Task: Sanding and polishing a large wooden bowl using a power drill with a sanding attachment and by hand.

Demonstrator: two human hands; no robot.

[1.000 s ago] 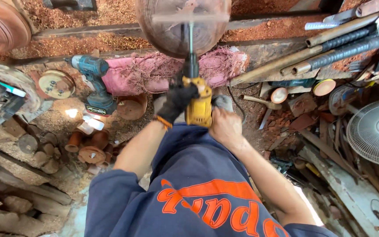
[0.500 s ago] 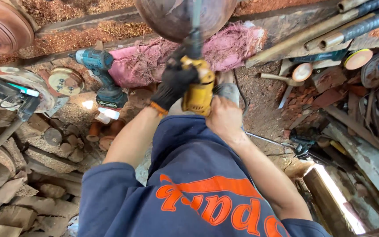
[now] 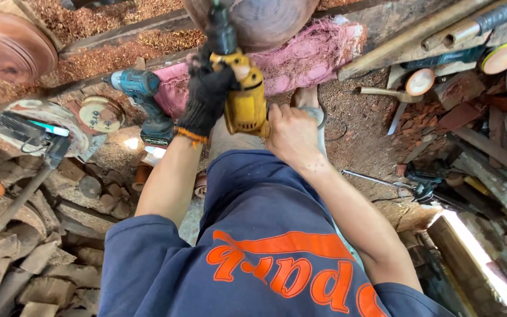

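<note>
Yellow power drill [image 3: 247, 105] with a black nose is sitting at the middle top of the head view, pointing up into the round reddish-brown wooden blank [image 3: 265, 20] above it; the left hand [image 3: 206, 100], in a black work glove with an orange cuff, is wrapping closed around the front of the drill body, and the bare right hand [image 3: 289, 132] is closing around the rear grip, so both hands are shut tight on the same tool; whether a finger is pressing the trigger I cannot tell.

Doing this step well, as I judge it, is calling for the drill staying square to the face of the wood, both wrists staying locked against twist, and the push staying steady rather than forced.

Counting what is lying around: one yellow drill in the hands; one teal and black cordless drill [image 3: 145, 100] is standing upright just left of the gloved hand, well apart from the work; one pink frayed cloth [image 3: 318, 56] is lying behind the drill under the blank; one turned wooden disc [image 3: 13, 50] is resting at the top left among red sawdust; one round metal faceplate [image 3: 98, 114] is lying beside the teal drill; two hands are showing, both the person's own; offcuts of wood are crowding the lower left, too many to count surely.
</note>
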